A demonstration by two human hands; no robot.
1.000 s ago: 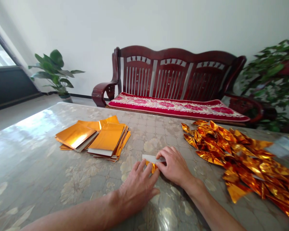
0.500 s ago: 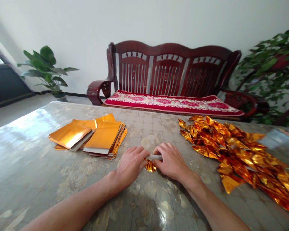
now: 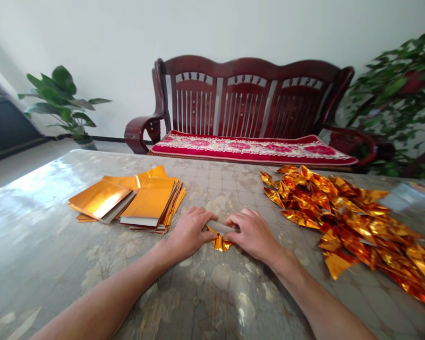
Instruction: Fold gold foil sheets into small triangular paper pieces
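Note:
A partly rolled sheet of gold foil paper (image 3: 221, 242) lies at the middle of the table, its pale back forming a tube and its crinkled gold side facing me. My left hand (image 3: 193, 230) pinches the tube's left end between thumb and fingers. At the other end, my right hand (image 3: 250, 232) grips it the same way. Both hands rest low over the tabletop. To the left sits a loose pile of flat gold paper sheets (image 3: 150, 200) with pale backs. On the right spreads a heap of folded gold foil pieces (image 3: 343, 212).
The table (image 3: 134, 293) has a glossy, flower-patterned cover. Behind it stands a dark red wooden bench (image 3: 246, 101) with a red and white seat cover (image 3: 251, 145). Clear plastic (image 3: 403, 196) lies beyond the heap. Potted plants (image 3: 65, 99) flank the bench.
My hands have moved slightly apart, exposing more of the pale tube and the gold paper between them. The whole view has shifted a little.

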